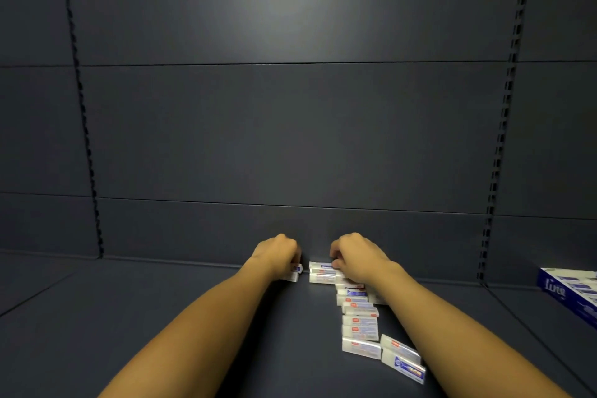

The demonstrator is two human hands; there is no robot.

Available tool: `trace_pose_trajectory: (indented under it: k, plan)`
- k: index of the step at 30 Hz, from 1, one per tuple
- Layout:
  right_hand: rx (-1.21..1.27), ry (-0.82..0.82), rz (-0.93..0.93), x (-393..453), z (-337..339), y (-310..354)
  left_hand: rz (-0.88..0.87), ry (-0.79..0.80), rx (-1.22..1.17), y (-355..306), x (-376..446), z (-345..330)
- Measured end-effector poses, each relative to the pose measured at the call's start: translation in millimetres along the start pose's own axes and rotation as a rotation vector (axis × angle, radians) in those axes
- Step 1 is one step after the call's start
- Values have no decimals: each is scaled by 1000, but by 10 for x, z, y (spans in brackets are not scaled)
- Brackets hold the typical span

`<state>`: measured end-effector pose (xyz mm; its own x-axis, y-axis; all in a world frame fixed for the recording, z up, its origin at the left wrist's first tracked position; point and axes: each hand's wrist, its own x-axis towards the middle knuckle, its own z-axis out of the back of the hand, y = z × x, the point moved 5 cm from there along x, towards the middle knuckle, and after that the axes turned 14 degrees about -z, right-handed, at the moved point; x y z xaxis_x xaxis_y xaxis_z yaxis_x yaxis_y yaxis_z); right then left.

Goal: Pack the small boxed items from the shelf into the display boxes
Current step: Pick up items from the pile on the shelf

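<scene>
Both my arms reach to the back of a dark shelf [161, 300]. My left hand [279, 254] curls over small white boxes [294, 271] at the back wall and grips them. My right hand [357, 257] curls over another pair of white boxes [319, 273] stacked against the back wall. A row of several more small white boxes [360, 323] with red and blue print runs from my right hand toward the front. Two boxes [402, 360] lie askew at the row's near end. A blue display box [568, 294] stands at the right edge.
The dark back panel [290, 139] rises behind the shelf, with slotted uprights [84, 126] at left and right. Bare shelf surface lies to the left of my arms.
</scene>
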<state>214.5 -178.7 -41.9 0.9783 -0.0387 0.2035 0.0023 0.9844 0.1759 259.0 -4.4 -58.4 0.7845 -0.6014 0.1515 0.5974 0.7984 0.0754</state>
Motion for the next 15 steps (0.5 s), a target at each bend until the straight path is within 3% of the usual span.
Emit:
trace_pose_trajectory:
  k: [6,15]
  plan:
    - [20,57,-13,50,-64,144,8,-94,-42,214,-157,286]
    - [5,103,-65,31,-188,254,2,-115,-118,371,-387,512]
